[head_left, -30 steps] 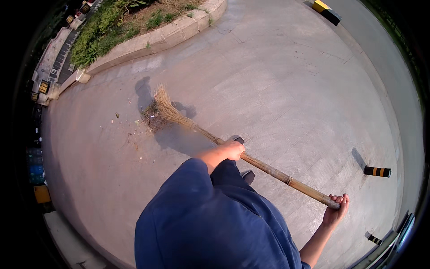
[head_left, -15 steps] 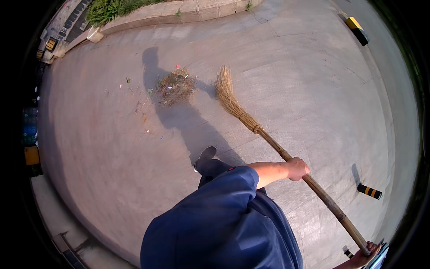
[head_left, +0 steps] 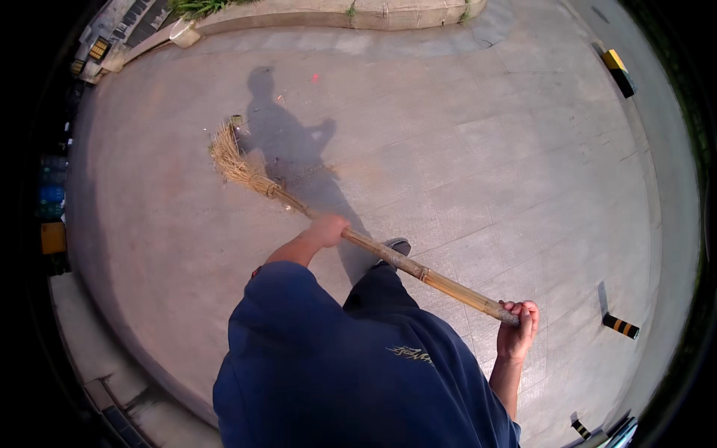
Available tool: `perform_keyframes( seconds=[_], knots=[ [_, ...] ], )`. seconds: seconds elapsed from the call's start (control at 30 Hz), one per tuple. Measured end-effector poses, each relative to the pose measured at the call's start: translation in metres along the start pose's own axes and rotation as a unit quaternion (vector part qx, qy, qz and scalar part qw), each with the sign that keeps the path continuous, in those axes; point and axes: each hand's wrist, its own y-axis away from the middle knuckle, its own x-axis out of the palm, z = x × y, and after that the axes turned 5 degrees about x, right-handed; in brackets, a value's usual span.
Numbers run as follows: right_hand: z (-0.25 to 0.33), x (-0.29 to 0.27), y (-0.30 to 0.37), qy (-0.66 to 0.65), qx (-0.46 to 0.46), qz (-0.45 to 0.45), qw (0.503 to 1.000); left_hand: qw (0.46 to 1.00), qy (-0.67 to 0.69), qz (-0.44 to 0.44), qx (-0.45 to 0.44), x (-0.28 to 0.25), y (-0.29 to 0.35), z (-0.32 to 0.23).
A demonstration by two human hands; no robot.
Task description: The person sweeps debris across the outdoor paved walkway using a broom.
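A straw broom with a long bamboo handle slants across in front of me, its bristles on the pavement at the left. My left hand is closed around the handle's upper middle, nearer the bristles. The handle's butt end sits in my right hand, whose fingers curl around it. Dry plant litter lies at the bristles' far side, partly hidden by them. Thin scattered debris lies to the right of the bristles, in my shadow. A small red scrap lies farther off.
Grey pavement spreads around me. A low stone planter wall with greenery runs along the far side. Black-and-yellow posts stand at the right, and a yellow-black block sits far right. Containers, one yellow, line the left edge.
The broom has swept from right to left across the litter pile, which is now spread and partly behind the bristles. Both hands moved left with the handle, and my other foot is forward.
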Motion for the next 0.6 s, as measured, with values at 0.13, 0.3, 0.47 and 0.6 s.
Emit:
perform_keyframes(
  seconds=[0.13, 0.3, 0.47, 0.6],
  knots=[
    [-0.01, 0.018, 0.036, 0.004, -0.05, 0.033, 0.998, 0.999, 0.005, 0.008, -0.049, -0.03, 0.02, -0.002],
    [-0.002, -0.054, 0.121, -0.068, -0.155, -0.138, 0.976, 0.996, 0.019, 0.03, 0.087, -0.003, 0.0, -0.088],
    [0.073, -0.143, 0.3, -0.133, -0.294, -0.342, 0.883, 0.947, -0.003, 0.077, 0.313, 0.014, -0.008, -0.259],
    [0.15, -0.115, 0.451, 0.043, -0.407, -0.247, 0.878, 0.898, 0.05, 0.024, 0.436, 0.023, 0.012, -0.355]
  ],
)
